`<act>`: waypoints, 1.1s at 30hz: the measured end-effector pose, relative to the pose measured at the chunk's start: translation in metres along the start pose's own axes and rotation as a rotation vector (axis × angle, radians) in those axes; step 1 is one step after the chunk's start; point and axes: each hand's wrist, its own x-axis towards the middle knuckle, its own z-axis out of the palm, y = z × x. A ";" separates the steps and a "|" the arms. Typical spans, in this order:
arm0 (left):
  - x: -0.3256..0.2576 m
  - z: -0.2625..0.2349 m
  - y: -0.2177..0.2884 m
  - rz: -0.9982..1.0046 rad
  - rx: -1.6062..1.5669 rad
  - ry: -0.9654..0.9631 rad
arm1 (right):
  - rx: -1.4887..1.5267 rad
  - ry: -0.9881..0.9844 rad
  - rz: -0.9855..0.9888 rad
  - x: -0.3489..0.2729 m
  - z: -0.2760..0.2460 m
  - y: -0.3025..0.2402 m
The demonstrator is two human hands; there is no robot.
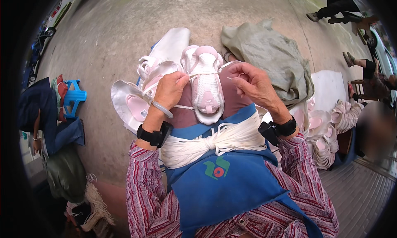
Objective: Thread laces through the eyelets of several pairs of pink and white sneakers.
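White-pink shoe (208, 88) between left hand (170, 90) and right hand (257, 85); both pinch thin lace (206, 74)

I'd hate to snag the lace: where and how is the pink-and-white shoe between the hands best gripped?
Probably by the rounded near end of the pink-and-white shoe, from the right: that end is uncovered, the white lace crosses farther up, and a loose strand reaches the left edge.

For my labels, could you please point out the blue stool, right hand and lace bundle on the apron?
Blue stool (76, 96): head view, its side.
Right hand (259, 83): head view, its back.
Lace bundle (211, 143): head view, its knotted middle.
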 end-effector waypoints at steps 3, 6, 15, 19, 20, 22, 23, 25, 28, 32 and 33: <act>0.003 0.000 -0.006 -0.094 -0.092 -0.128 | -0.185 0.021 -0.090 0.003 0.004 0.018; 0.006 0.001 -0.005 -0.059 -0.088 -0.085 | -0.352 0.033 -0.032 0.002 0.003 0.027; 0.008 0.002 0.015 -0.170 -0.191 -0.155 | -0.499 0.168 -0.458 0.021 0.012 0.035; 0.009 0.007 0.009 -0.161 -0.242 -0.103 | -0.533 0.138 -0.349 0.032 0.022 0.032; 0.011 0.008 0.006 -0.120 -0.215 -0.090 | -0.542 0.138 -0.324 0.034 0.023 0.030; 0.015 0.007 0.007 -0.121 -0.189 -0.103 | -0.578 0.126 -0.343 0.038 0.020 0.032; 0.017 0.006 0.008 -0.121 -0.163 -0.117 | -0.614 0.116 -0.361 0.039 0.019 0.032; 0.020 0.004 0.010 -0.129 -0.143 -0.141 | -0.630 0.103 -0.388 0.040 0.016 0.033; 0.026 0.005 0.001 -0.096 -0.090 -0.141 | -0.660 0.092 -0.428 0.042 0.018 0.033; 0.030 0.008 -0.002 -0.008 -0.051 -0.133 | -0.760 0.091 -0.427 0.044 0.020 0.029; 0.030 0.008 0.000 -0.006 -0.049 -0.133 | -0.760 0.094 -0.428 0.044 0.020 0.029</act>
